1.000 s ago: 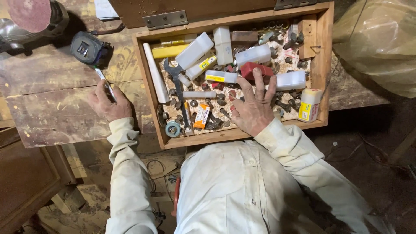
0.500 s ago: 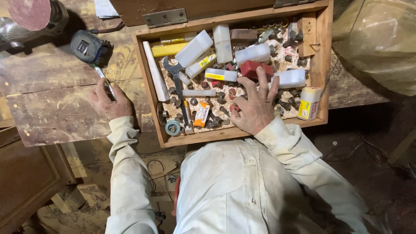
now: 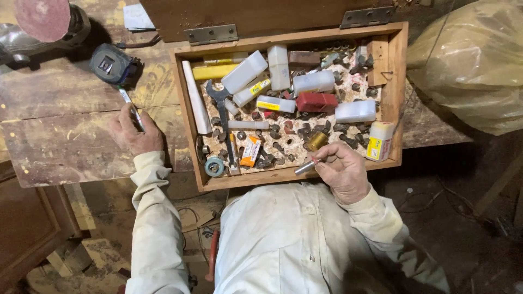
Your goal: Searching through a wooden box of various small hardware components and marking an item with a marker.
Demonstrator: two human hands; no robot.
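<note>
While the wooden box (image 3: 396, 81) lies with its lid thrown back on the worn workbench (image 3: 65, 136), it serves as the landmark for everything the head view shows. Over the box's near edge, toward its right end, the right hand (image 3: 344, 170) is closed around a router bit (image 3: 311, 152): the fingers pinch it about the middle, the gold-coloured cutter head pointing up and inward over the box, the plain steel shank sticking out down and to the left, just above the near rim. So the bit's long axis runs on a diagonal, from the low left shank end to the upper right head end, and it lies wholly on the right hand's side.

Well to the left of the box, out on the bare bench top, the left hand (image 3: 133, 133) rests palm down with its fingers closed on the metal blade (image 3: 129, 106) of a tape measure (image 3: 111, 64), whose dark case sits farther back, level with the box's hinge side. The two hands are well apart, with the box's left wall between them, and the left hand is much the farther from the bit.

Inside the box, beyond the held bit, lie a red case (image 3: 316, 101), several white plastic tubes (image 3: 355, 111), a spanner (image 3: 222, 117) and many loose cutter heads scattered over the box floor.
</note>
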